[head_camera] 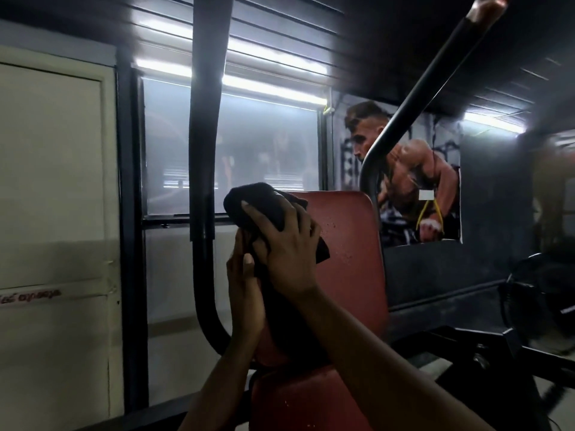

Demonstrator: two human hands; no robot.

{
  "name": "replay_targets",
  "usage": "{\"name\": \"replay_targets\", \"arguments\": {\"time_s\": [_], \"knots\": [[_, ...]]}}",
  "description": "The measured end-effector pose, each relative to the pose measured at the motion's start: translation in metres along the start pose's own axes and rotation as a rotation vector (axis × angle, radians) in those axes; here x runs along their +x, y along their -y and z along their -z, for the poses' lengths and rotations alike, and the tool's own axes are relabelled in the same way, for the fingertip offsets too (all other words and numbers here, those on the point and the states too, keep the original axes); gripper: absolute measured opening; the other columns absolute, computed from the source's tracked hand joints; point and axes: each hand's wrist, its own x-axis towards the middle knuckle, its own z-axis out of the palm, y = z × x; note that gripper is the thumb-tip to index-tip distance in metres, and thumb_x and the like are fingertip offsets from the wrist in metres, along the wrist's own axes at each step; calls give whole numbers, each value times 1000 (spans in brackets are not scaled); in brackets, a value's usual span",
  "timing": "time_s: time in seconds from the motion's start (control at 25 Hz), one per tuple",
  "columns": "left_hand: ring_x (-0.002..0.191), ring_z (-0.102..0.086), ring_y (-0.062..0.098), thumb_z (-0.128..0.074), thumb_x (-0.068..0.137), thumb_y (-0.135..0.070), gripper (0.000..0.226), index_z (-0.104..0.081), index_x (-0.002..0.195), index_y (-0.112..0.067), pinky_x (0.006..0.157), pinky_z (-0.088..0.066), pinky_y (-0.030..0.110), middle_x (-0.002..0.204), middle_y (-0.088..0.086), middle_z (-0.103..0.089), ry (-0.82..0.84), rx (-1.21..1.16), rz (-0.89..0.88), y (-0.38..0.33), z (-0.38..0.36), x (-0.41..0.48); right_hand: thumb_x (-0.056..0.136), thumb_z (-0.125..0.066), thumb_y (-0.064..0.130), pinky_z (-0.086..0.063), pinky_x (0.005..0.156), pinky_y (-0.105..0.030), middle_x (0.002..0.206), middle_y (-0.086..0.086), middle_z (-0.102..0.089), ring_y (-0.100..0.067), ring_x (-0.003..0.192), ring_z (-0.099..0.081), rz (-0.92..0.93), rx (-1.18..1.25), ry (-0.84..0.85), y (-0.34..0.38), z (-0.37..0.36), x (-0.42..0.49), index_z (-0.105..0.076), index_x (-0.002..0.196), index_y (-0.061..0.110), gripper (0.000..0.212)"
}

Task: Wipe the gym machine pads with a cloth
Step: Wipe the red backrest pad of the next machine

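Left hand (244, 275) and right hand (286, 247) fingers (300, 217) grip one cloth (249, 197) on upper of two pads (345, 244) (295, 399).

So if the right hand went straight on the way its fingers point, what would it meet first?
Up-left, past the cloth and the corner of the back pad, the right hand would probably meet the black frame post first; depth is unclear.

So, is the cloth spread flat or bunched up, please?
Bunched: the black cloth is a thick wad gripped under the right hand, pressed against the red back pad.
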Motion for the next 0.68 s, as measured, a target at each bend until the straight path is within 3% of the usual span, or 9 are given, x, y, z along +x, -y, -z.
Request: {"name": "replay_targets", "arguments": {"time_s": [0.12, 0.2, 0.36, 0.52, 0.68], "knots": [[127, -34, -18, -35, 72, -81, 66, -31, 130, -51, 99, -31, 3, 136, -30, -36, -13, 96, -55, -4, 0, -3, 81, -43, 35, -33, 93, -44, 136, -10, -46, -28, 121, -33, 29, 12, -35, -7, 2, 4, -44, 133, 41, 52], [119, -29, -29, -28, 70, -85, 72, -25, 133, -51, 92, -27, -7, 137, -27, -33, -14, 171, -46, -4, 0, -5, 80, -39, 34, -29, 94, -41, 137, -10, -46, -29, 122, -34, 1, 18, -15, -17, 5, 11, -45, 133, 41, 54], [116, -22, -34, -20, 68, -88, 75, -16, 134, -54, 92, -21, -8, 141, -24, -25, -14, 264, -44, -6, -2, -8, 70, -24, 41, -32, 98, -47, 133, -18, -46, -38, 120, -40, -366, 8, -76, -83, 23, 31, -50, 130, 39, 65], [108, -23, -40, -23, 66, -88, 87, -15, 141, -44, 81, -22, -15, 139, -23, -24, -15, 254, -71, -9, -5, -9, 72, -22, 40, -37, 94, -48, 129, -23, -47, -41, 114, -44, -377, -86, -49, -132, 30, 26, -49, 133, 32, 67], [104, -24, -41, -23, 65, -90, 91, -12, 141, -42, 77, -23, -16, 139, -20, -23, -4, 251, -56, -13, -5, -12, 72, -27, 41, -40, 97, -47, 129, -21, -48, -39, 116, -45, -517, 77, -117, -136, 28, 15, -46, 135, 31, 67]]}}
